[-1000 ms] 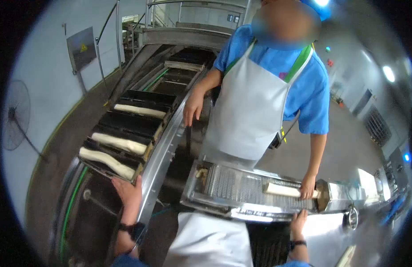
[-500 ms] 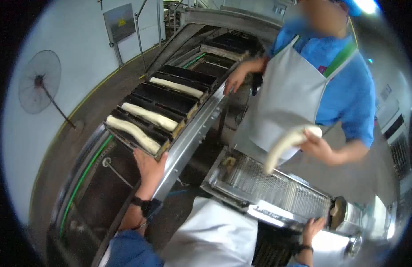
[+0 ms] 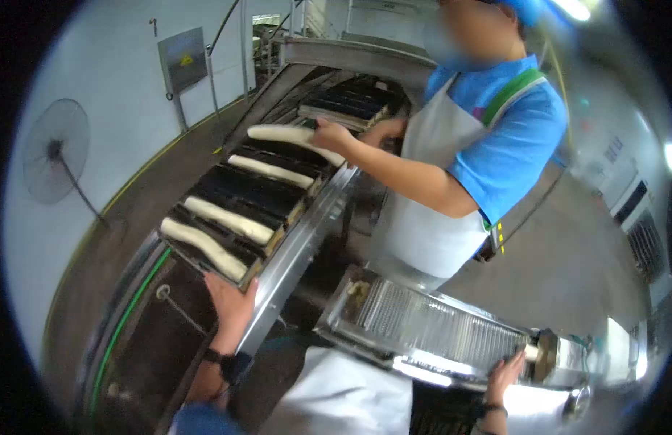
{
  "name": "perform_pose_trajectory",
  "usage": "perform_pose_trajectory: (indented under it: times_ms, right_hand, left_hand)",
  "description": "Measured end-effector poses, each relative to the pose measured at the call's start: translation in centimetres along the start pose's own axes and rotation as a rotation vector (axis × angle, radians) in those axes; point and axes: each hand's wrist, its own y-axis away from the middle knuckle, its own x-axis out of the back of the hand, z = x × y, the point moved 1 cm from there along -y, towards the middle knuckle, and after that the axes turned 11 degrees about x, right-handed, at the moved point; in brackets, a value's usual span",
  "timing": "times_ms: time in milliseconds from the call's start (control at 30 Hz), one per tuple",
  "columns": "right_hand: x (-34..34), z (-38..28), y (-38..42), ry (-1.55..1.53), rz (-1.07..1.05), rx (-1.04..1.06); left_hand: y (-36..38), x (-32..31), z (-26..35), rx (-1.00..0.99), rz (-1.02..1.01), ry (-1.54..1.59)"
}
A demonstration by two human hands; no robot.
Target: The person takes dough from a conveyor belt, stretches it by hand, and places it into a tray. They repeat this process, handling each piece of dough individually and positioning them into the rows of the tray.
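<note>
My left hand [image 3: 231, 304] grips the near end of a dark strapped set of long bread tins [image 3: 250, 270], its thumb at the corner and its fingers partly hidden. In the nearest tin lies a long pale dough roll [image 3: 205, 248]; two other dough rolls lie further along. Fingers stretched, my right hand [image 3: 507, 378] rests at the edge of the ridged metal conveyor [image 3: 430, 319], holding nothing. Just beyond its fingertips, the end of a pale dough piece [image 3: 530, 351] shows by the conveyor's right end. Across from me, a co-worker's hand [image 3: 332, 136] holds a long dough roll [image 3: 281, 133] over the far tins.
A steel rail [image 3: 299, 243] runs beside the tins. Behind them sits another tin set [image 3: 350, 100]. The co-worker's apron [image 3: 423, 210] is close to the conveyor's far side. At left are a standing fan [image 3: 56, 150] and a wall box [image 3: 183, 59].
The co-worker has swung the dough roll from above the conveyor to the far tins. A dough end now shows near my right hand. My left hand stays on the tins.
</note>
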Motion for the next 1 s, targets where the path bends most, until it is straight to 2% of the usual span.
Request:
perform_pose_trajectory:
  times_ms: [167,267,433,500,567,633,700,800,833,867,900,967,1000]
  right_hand:
    - [-1.3,1.9,-0.4,-0.053,-0.036,0.072]
    - [3.0,-1.9,-2.3,0.007,-0.228,0.058]
    - [2.0,-1.3,-5.0,-0.001,-0.3,0.067]
    - [1.4,-2.2,-6.4,0.076,-0.464,0.035]
    - [0.5,-2.7,-7.0,0.079,-0.45,0.037]
    - [0.7,-4.2,-7.0,0.156,-0.419,0.249]
    - [1.3,-4.5,-6.5,0.104,-0.383,0.277]
    - [3.2,-3.9,-4.9,0.139,-0.257,0.439]
    - [4.8,-4.7,-4.7,0.078,-0.377,0.319]
    - [3.2,-3.6,-4.1,0.138,-0.308,0.275]
    - [5.0,-4.7,-3.9,0.159,-0.356,0.217]
    - [3.5,-3.0,-4.7,0.022,-0.359,0.181]
    - [5.4,-4.4,-5.3,0.027,-0.362,0.187]
  left_hand:
    - [1.0,1.4,0.9,0.03,-0.031,0.067]
    - [0.4,1.1,0.8,0.022,-0.03,0.06]
    - [0.9,1.0,0.6,0.02,0.0,0.089]
    - [0.7,0.8,0.5,0.021,0.001,0.094]
    - [0.6,0.7,0.4,0.025,0.014,0.089]
    - [0.6,0.8,0.4,0.033,0.006,0.095]
    - [0.3,0.5,0.6,0.038,-0.006,0.098]
    - [0.5,0.5,0.1,0.012,0.005,0.069]
    - [0.8,1.1,0.5,-0.008,-0.009,0.064]
    - [0.7,0.5,0.2,-0.006,0.01,0.1]
    - [0.7,0.7,0.1,-0.022,0.008,0.093]
    - [0.7,1.3,0.5,0.011,-0.012,0.083]
    - [0.6,1.1,-0.1,0.018,-0.016,0.083]
